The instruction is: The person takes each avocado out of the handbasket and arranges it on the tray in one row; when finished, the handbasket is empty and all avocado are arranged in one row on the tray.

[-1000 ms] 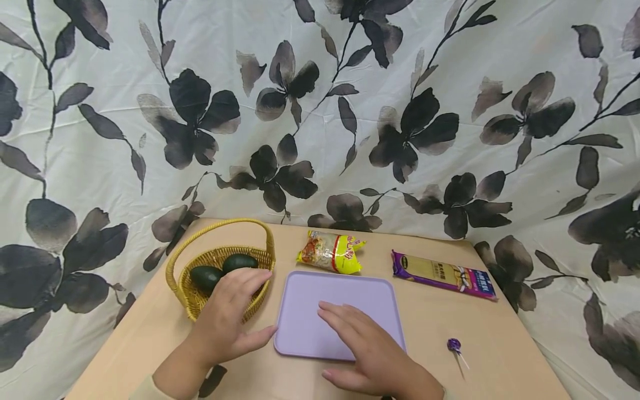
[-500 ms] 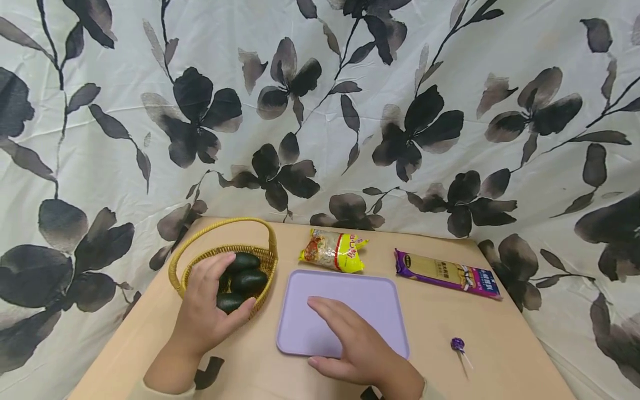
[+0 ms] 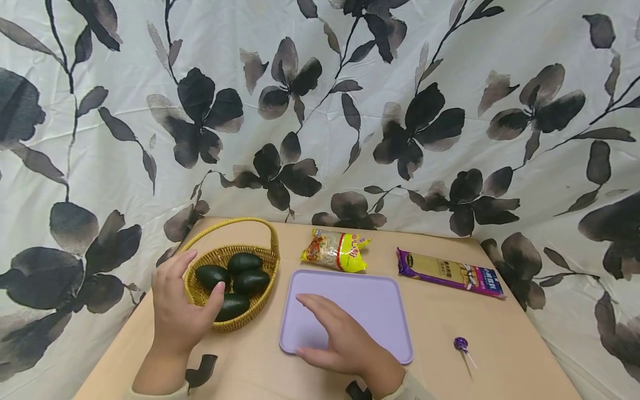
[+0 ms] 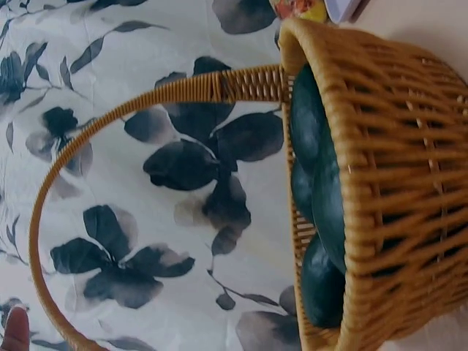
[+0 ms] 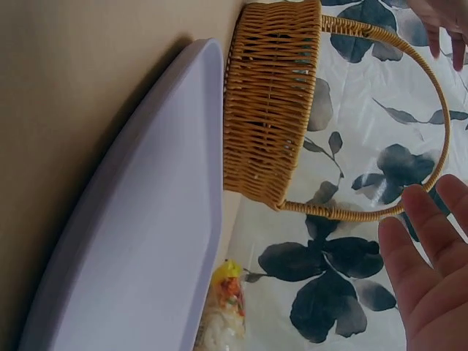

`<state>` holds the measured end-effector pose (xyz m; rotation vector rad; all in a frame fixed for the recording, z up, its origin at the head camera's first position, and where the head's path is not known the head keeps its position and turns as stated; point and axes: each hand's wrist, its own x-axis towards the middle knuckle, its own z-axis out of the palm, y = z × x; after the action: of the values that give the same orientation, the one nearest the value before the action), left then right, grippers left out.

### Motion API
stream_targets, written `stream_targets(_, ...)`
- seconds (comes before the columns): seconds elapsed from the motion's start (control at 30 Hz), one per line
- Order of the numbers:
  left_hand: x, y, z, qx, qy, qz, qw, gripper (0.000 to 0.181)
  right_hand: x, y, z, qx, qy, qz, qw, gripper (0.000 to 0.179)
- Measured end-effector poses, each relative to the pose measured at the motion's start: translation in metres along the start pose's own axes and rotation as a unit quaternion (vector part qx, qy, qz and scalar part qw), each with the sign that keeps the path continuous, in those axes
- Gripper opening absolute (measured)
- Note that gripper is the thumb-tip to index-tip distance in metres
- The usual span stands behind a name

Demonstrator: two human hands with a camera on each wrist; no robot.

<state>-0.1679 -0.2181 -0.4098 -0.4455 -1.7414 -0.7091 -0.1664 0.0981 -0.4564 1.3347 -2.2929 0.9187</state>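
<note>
A wicker basket [image 3: 260, 303] with a tall arched handle [image 3: 240, 220] stands at the left of the table, holding several dark green avocados [image 3: 251, 282]. My left hand [image 3: 175, 311] is at the basket's left side, fingers spread and holding nothing. It covers part of the rim in the head view; one fingertip [image 4: 16, 333] shows apart from the handle in the left wrist view. My right hand [image 3: 345, 341] hovers over the near-left part of a lilac tray [image 3: 370, 305], thumb and fingers apart, nothing in it. The right wrist view shows its fingers [image 5: 413, 256] extended.
Behind the tray lies a yellow and clear food packet [image 3: 334, 251]. A long purple noodle packet [image 3: 450, 272] lies at the back right. A purple-wrapped lollipop [image 3: 461, 344] is at the right. A floral cloth [image 3: 350, 139] hangs behind the table.
My left hand has moved left from in front of the basket to its left side, uncovering the avocados. My right hand has shifted slightly left above the tray.
</note>
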Motion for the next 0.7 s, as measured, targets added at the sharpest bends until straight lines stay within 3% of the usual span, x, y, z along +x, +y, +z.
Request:
stream_targets(0.2,-0.002,-0.008,-0.006,0.010,0.029,-0.020,0.9993,0.073,0.009,0.006,0.012,0.022,-0.014,0.014,0.9996,0.081)
stream_targets(0.37,-0.005,-0.014,-0.010,0.009,0.032,-0.033,0.9989,0.073,0.017,0.009,0.021,0.045,-0.032,0.039,0.9977,0.081)
stream_targets(0.53,-0.013,-0.025,-0.014,0.007,0.016,-0.064,0.9978,0.073,0.026,0.014,0.030,0.079,-0.043,0.050,0.9947,0.079)
stream_targets(0.7,-0.022,-0.034,-0.021,0.003,-0.032,-0.123,0.9919,0.070,0.033,0.019,0.038,0.103,-0.034,0.053,0.9927,0.076)
